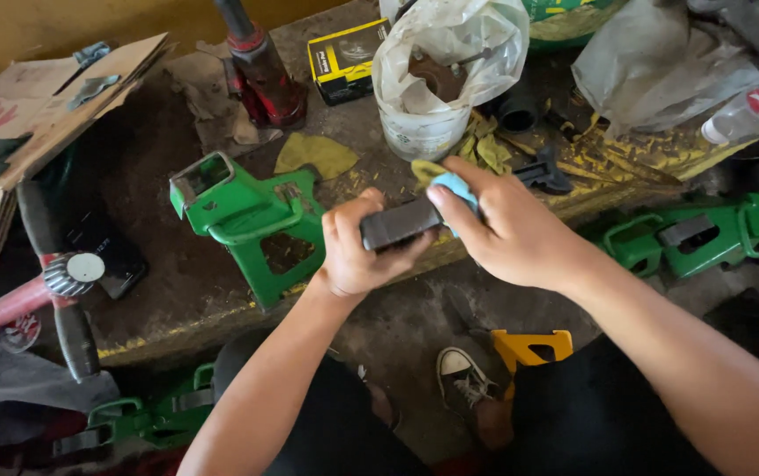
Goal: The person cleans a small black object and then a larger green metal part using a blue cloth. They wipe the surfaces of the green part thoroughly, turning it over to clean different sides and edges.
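Both forearms rise from the bottom edge — left hand (357,251) clamped on dark flat bar (399,223), long axis running left-right above the bench's front edge. Right hand (507,231) pinches blue cloth (455,187) — probably sponge — against the bar's right end.

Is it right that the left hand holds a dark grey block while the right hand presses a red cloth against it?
Not quite. In the head view the cloth under the right hand is light blue, not red. The left hand does hold the dark grey block.
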